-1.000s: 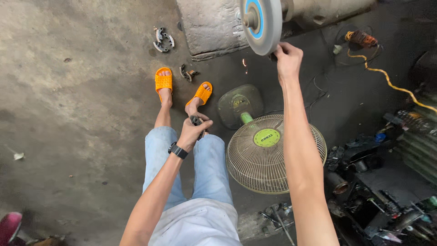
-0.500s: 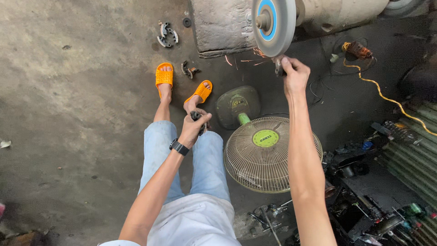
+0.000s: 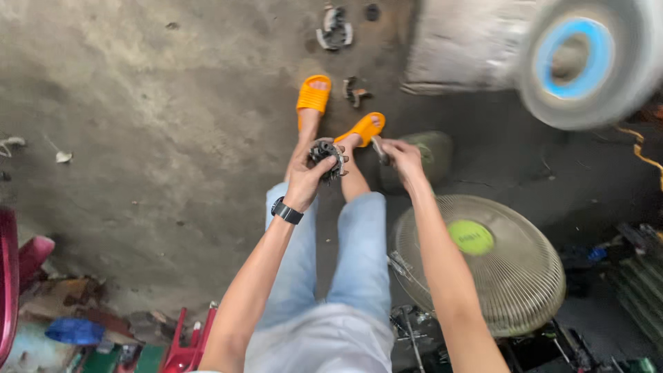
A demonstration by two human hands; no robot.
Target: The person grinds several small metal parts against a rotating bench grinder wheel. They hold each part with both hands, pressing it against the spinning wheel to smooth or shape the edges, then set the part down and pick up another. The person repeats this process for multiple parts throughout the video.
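Left hand: my left hand [image 3: 309,176] is clenched around a round dark metal part [image 3: 326,156], fingers wrapped over its near side, held above my shins
Metal part: toothed or finned rim, greyish black, looks like a small motor piece; exact kind I cannot tell, it is blurred
Right hand: my right hand [image 3: 402,156] is pinched on a small slim grey piece [image 3: 378,149], thumb and fingers closed on it, just right of the metal part and not touching it
Wrist: black watch [image 3: 286,211] on my left wrist
Legs: I sit with both legs out, light blue jeans [image 3: 362,255], 2 orange sandals [image 3: 313,94] on the concrete floor [image 3: 152,124]
Grinder: big grey wheel with a blue centre [image 3: 587,62] at upper right, blurred, on a grey block, well apart from both hands
Fan: round beige fan grille with a green hub [image 3: 476,266] lies flat by my right leg, under my right forearm
Floor bits: small metal scraps [image 3: 335,27] beyond the sandals, another [image 3: 356,90] between the 2 sandals
Left edge: red stool parts [image 3: 183,338] and a blue item [image 3: 72,330] near my left side
Right edge: dark tools and clutter [image 3: 621,276], yellow cable [image 3: 642,152], too blurred to tell more
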